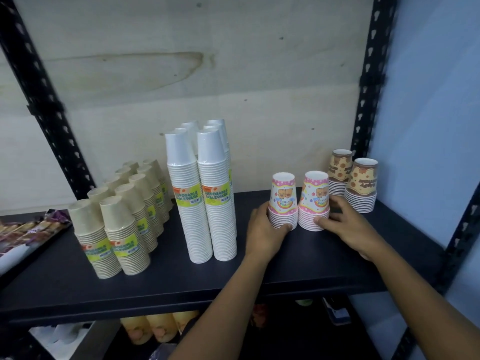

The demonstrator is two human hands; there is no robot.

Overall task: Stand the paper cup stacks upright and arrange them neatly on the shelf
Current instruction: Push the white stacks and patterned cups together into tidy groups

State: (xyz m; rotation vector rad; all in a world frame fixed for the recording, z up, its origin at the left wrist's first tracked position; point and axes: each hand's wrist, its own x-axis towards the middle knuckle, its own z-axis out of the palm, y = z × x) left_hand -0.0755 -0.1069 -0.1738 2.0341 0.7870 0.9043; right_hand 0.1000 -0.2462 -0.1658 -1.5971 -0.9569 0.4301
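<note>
Two short pink cartoon cup stacks stand upright side by side on the dark shelf [161, 287]. My left hand [265, 229] grips the left pink stack [283, 196] at its base. My right hand [345, 224] wraps around the base of the right pink stack [314, 196]. Behind them to the right stand two brown cartoon cup stacks [362, 183]. Tall white cup stacks [202, 193] stand in the middle, and several beige cup stacks [122, 219] form two rows on the left. All stacks are upright, mouths down.
Snack packets [23, 232] lie at the shelf's left end. Black perforated uprights [368, 81] frame the shelf against a pale plywood back. Yellowish cups [155, 331] and other goods sit on the lower shelf. A blue wall is at the right.
</note>
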